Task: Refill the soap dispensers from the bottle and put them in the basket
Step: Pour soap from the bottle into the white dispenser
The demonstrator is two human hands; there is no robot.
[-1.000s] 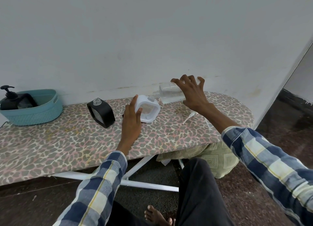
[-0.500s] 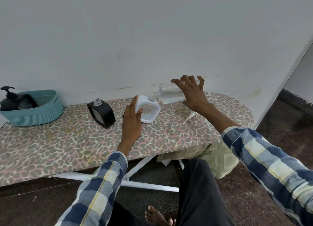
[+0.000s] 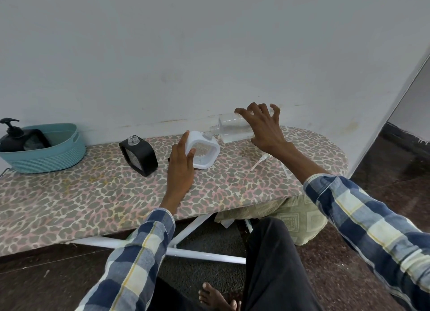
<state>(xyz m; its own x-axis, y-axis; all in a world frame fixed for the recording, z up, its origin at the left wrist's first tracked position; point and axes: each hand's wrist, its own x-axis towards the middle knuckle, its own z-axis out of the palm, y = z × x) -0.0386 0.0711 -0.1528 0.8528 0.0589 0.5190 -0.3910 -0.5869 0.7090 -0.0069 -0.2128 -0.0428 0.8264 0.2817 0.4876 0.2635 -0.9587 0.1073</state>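
Observation:
My left hand [image 3: 180, 168] grips a white square dispenser [image 3: 204, 152], tilted on the leopard-print ironing board [image 3: 93, 194]. My right hand [image 3: 263, 129] holds a clear bottle [image 3: 232, 128] almost on its side, with its neck pointing down-left at the white dispenser's opening. To the left, a black dispenser [image 3: 139, 156] stands with its neck uncapped. A teal basket [image 3: 51, 152] at the board's far left holds a black pump dispenser [image 3: 11, 136].
A white pump head with its tube [image 3: 261, 160] lies on the board under my right forearm. The wall runs right behind the board. Below it are the white frame legs [image 3: 197, 254], a patterned cushion [image 3: 295, 217] and my bare foot.
Both hands and the bottle keep nearly the same pose. The camera view has shifted only slightly.

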